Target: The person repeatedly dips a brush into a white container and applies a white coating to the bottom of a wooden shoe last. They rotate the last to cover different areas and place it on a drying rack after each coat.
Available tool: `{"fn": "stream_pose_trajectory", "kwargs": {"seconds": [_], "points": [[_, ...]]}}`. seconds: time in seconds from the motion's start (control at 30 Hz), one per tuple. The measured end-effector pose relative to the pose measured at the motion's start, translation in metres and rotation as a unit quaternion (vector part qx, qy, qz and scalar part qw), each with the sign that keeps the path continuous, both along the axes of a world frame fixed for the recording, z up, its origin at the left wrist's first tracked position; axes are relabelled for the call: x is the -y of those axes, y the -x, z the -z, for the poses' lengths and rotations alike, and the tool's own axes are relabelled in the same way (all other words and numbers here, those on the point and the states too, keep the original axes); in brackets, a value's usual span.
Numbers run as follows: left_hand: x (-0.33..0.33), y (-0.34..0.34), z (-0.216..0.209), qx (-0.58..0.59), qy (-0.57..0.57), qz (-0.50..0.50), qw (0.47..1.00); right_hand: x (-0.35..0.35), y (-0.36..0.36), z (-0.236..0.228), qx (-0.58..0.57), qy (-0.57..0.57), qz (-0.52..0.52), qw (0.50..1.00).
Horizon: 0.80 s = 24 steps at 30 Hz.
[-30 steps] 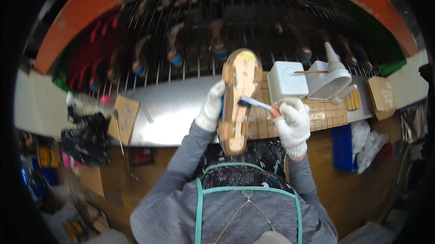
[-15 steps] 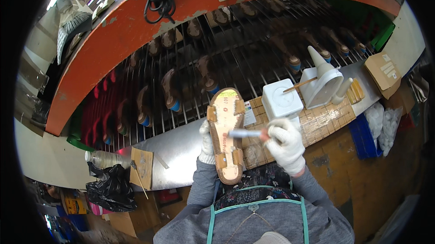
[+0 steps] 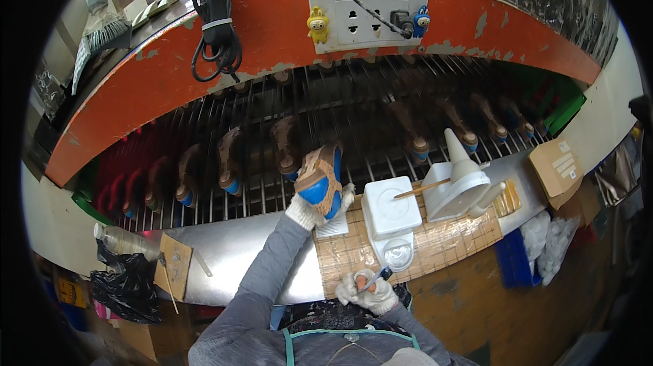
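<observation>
Before the dark rack of metal rods (image 3: 326, 103), the left hand (image 3: 305, 213) grips the strappy shoe (image 3: 317, 192) mid-frame, sole now turned away, while the right hand (image 3: 371, 294), lower centre, clasps the withdrawn brush (image 3: 377, 279), so brushing seems paused.

No wording can be read clearly. Right of the white square container (image 3: 393, 208), a cardboard box (image 3: 546, 170) bears pale printed labels (image 3: 563, 162); left of that container, a white paper (image 3: 333, 228) shows illegibly small print.
</observation>
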<state>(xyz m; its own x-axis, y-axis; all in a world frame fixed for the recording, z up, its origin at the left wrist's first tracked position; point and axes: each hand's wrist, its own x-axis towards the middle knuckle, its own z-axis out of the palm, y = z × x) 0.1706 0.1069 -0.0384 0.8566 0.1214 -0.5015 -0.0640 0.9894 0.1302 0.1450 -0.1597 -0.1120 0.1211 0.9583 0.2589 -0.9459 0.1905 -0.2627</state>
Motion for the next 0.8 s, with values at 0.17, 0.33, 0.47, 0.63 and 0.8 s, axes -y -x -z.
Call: {"fn": "stream_pose_trajectory", "kwargs": {"seconds": [0.17, 0.33, 0.47, 0.63, 0.8], "points": [[-0.018, -0.064, 0.031, 0.036, 0.080, -0.016, 0.996, 0.002, -0.001, -0.005, 0.059, 0.040, -0.016, 0.997], [-0.006, -0.090, 0.046, -0.004, 0.065, -0.023, 0.998, 0.004, -0.001, -0.005, 0.046, 0.036, -0.017, 0.998], [-0.003, -0.108, 0.038, -0.036, 0.028, -0.057, 0.997, 0.002, 0.001, -0.003, 0.040, 0.023, -0.020, 0.999], [-0.005, -0.114, 0.030, -0.033, 0.038, -0.120, 0.991, 0.001, -0.001, 0.000, 0.073, 0.001, -0.021, 0.997], [0.000, -0.070, 0.028, 0.066, 0.054, -0.129, 0.988, 0.002, -0.002, -0.009, 0.080, 0.004, -0.019, 0.997]]}}
